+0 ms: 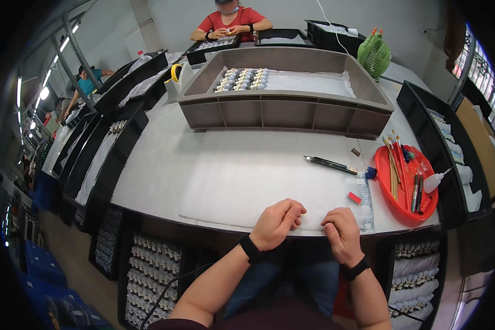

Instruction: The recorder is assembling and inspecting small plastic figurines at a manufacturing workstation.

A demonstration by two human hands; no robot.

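My left hand (279,224) rests at the front edge of the white-covered table (231,181), its fingers curled closed and its thumb laid against them. A short gap to its right is my right hand (342,235), also closed, with bent fingers turned inward. Nothing shows in either hand, though the palms are hidden. Nearest to my right hand lies a small red piece (355,197). Beyond both hands a black utility knife (331,164) lies on the white sheet. Each wrist wears a black band.
A large grey-brown crate (286,114) holding rows of small pale figurines (242,80) stands ahead. At right are a red tray (391,206) of brushes and pens, a white squeeze bottle (433,182) and a green fan (374,55). Black bins flank the table; a co-worker sits opposite.
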